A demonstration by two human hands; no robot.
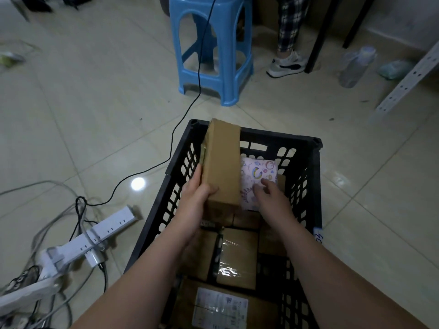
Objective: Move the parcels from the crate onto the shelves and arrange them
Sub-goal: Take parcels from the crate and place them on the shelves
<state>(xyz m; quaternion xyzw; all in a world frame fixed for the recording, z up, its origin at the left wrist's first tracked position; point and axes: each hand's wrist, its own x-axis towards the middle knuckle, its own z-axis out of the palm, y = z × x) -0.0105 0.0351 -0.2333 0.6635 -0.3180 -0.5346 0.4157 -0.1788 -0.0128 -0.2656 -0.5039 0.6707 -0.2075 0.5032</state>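
A black plastic crate (pixel 306 148) stands on the tiled floor and holds several brown cardboard parcels (pixel 237 255). My left hand (pixel 194 198) grips the near end of a long brown cardboard box (pixel 223 162), lifted and tilted above the crate's far left corner. A pink patterned parcel (pixel 257 172) stands inside at the back. My right hand (pixel 270 198) reaches onto the pink parcel, its fingers loosely bent and touching the parcel's face. A parcel with a white label (pixel 218 307) lies at the crate's near end.
A blue plastic stool (pixel 211 55) stands beyond the crate. A person's leg and sneaker (pixel 285 65) are behind it. White power strips (pixel 95 236) and cables lie at left. A clear bottle (pixel 354 67) and a white perforated shelf post (pixel 408 79) are at right.
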